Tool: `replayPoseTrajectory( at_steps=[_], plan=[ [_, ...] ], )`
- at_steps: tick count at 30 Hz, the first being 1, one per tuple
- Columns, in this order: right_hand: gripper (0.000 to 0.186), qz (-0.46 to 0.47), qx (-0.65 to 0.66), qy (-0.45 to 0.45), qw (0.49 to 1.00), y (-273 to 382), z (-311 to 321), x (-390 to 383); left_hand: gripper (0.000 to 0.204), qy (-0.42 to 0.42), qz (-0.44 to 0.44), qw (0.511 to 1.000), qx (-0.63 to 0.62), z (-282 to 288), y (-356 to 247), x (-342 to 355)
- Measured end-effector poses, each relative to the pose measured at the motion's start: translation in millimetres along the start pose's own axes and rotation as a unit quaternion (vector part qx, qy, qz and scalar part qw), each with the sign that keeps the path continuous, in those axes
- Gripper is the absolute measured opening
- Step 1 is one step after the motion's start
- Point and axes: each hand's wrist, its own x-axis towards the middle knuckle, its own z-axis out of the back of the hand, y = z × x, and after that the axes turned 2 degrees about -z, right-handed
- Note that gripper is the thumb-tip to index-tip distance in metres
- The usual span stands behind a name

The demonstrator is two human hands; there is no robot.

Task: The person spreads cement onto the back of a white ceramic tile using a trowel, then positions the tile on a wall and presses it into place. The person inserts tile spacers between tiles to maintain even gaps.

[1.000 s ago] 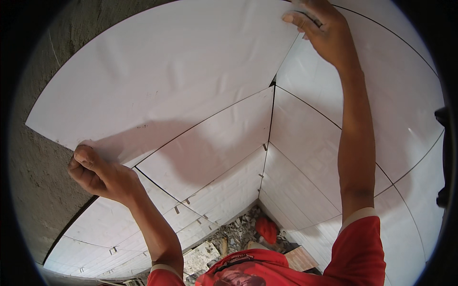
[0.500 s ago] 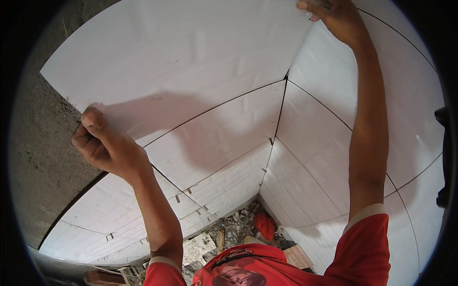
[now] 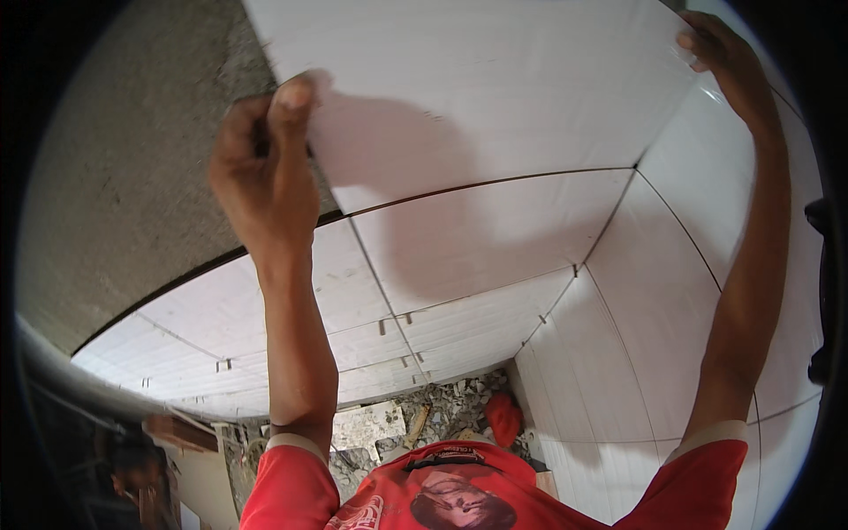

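Before a grey cement wall [image 3: 141,177], above a row of white tiles [image 3: 530,230], I hold one large tile [image 3: 512,79].
My left hand [image 3: 265,141] pinches its left edge; my right hand [image 3: 724,53] touches the far edge, grip unclear. Uneven pressure could, I judge, tilt it, skewing the dark joint [image 3: 486,183].

glossy tile [image 3: 530,88], rgh cem. wall [image 3: 150,177]

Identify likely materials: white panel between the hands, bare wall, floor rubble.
White panel: probably glazed ceramic tile; smooth, glossy, soft reflections.
Bare wall: likely cement render; matte, grey, rough-grained.
Floor rubble: perhaps broken masonry or tile; jagged pale chunks, exact material unclear.
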Motion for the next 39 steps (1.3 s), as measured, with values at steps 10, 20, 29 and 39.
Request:
replayPoseTrajectory(
  at_steps=[10,20,29,39],
  plan=[
    [0.075,-0.032,-0.065,0.105,0.992,-39,-3,41,0.052,0.005,0.032,0.999,0.022,-4,-15,10],
    [0.066,-0.027,-0.086,0.165,0.982,-31,0,52,0.040,0.007,0.006,0.997,0.078,-4,-22,14],
    [0.068,0.006,-0.106,-0.011,0.994,-21,-19,37,0.037,0.007,-0.014,0.992,0.125,-4,-17,16],
    [0.036,-0.074,0.037,-0.019,0.996,30,-20,16,0.044,0.036,0.059,0.996,0.053,1,-30,19]
  ],
)
